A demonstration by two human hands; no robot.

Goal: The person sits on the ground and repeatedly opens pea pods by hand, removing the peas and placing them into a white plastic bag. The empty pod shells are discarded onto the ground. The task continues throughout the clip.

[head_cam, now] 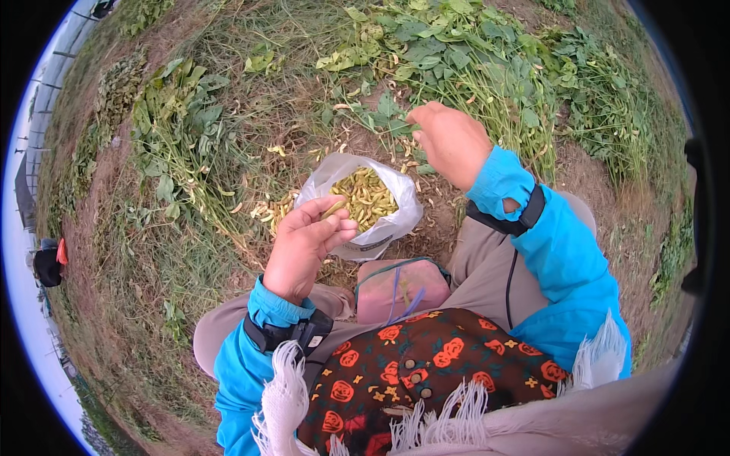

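Note:
Between the thumb and fingers of my left hand (302,245) is a single yellow-green bean pod (333,209). That hand is over the near left rim of a white plastic bag (404,219), which stands with its mouth wide. Inside the bag lies a heap of plump yellowish bean pods (368,196). My right hand (453,145) is beyond the bag to the right, palm down. Its fingertips are at a leafy green bean sprig (388,114) on the ground; whether they pinch it is hidden.
Pulled bean plants (490,68) are heaped at the far right, and another bundle (182,137) lies to the left. Loose pods (271,212) are strewn left of the bag. A pink block-shaped object (402,290) with cords sits between my legs. Far left is a dark figure-like shape (48,265).

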